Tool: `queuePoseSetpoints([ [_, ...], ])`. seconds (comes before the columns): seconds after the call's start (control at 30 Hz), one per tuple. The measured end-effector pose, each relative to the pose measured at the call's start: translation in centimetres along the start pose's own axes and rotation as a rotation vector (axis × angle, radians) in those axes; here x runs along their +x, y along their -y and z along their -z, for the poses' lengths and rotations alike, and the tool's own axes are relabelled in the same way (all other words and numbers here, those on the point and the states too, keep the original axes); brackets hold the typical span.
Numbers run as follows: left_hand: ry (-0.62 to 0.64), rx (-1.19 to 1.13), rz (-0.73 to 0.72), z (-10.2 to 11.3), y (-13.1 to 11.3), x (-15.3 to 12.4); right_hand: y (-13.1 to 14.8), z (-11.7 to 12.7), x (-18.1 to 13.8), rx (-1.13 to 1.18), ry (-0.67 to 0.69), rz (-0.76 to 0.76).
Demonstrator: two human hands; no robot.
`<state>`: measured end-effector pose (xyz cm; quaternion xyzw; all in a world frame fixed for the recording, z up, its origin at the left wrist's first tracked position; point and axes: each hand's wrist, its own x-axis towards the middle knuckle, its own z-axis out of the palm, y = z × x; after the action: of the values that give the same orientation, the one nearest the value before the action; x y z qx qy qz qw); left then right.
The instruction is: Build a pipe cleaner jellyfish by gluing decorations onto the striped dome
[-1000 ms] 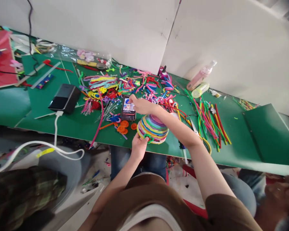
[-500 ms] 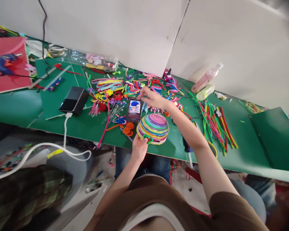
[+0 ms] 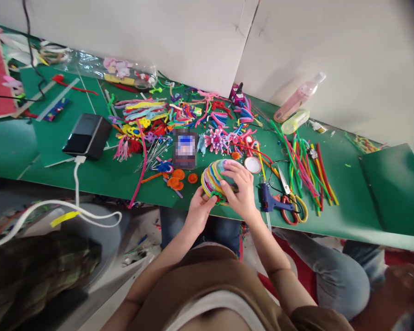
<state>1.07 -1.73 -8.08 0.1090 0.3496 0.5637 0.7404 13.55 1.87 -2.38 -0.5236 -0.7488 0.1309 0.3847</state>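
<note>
We note the left grip [image 3: 198, 214] closed on the near rim of a rainbow-striped, rounded dome of fuzzy coiled strands [image 3: 210, 177], its thumb against a small green, loop-shaped fuzzy piece [image 3: 219, 197] at that rim; the right grip [image 3: 240, 189] is cupped onto the dome's right flank, fingers spread over the stripes, thumb bent toward the green piece; contact beneath the fingers is hidden from us.

Risks, as we judge them: the green piece could skew or come away, should the left thumb push sideways while the right grip turns the dome; too firm a squeeze could dent the wall or part its coils; a swing of the right forearm might knock the dark blue plastic glue gun [image 3: 269, 201], whose heat we cannot tell.

Position: the dome lies between the two grips, by the near edge of the green surface [image 3: 352, 211]; whether it rests there or is lifted, we cannot tell.

Outward: flat orange coiled discs [image 3: 175, 178] lie just left of the dome, with a dark rectangular phone [image 3: 185, 161] beyond them, its screen too blurred to read; past the dome we see a pink-and-purple spiky fuzzy flower [image 3: 216, 139]; metal-bladed scissors [image 3: 283, 179] lie right of the gun; well apart at left stands a black box-shaped device [image 3: 86, 135].
</note>
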Motion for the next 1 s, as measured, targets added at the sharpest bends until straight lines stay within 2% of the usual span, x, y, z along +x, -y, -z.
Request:
queuePoseSetpoints([
  [0.13, -0.013, -0.05, -0.018, -0.6, 0.4, -0.4, 0.2, -0.9, -0.2, -0.099, -0.027, -0.006],
  [0.8, -0.029, -0.069, -0.114, -0.6, 1.2, 0.1, 0.5, -1.3, 0.4, -0.125, -0.012, -0.021],
  [0.9, -0.022, -0.086, -0.082, -0.3, 1.1, 0.0, 0.5, -1.3, 0.4, -0.128, -0.008, -0.014],
  [1.0, 0.054, -0.133, 0.016, 0.0, 1.1, -0.1, 0.3, -1.3, 0.6, -0.131, -0.005, -0.003],
])
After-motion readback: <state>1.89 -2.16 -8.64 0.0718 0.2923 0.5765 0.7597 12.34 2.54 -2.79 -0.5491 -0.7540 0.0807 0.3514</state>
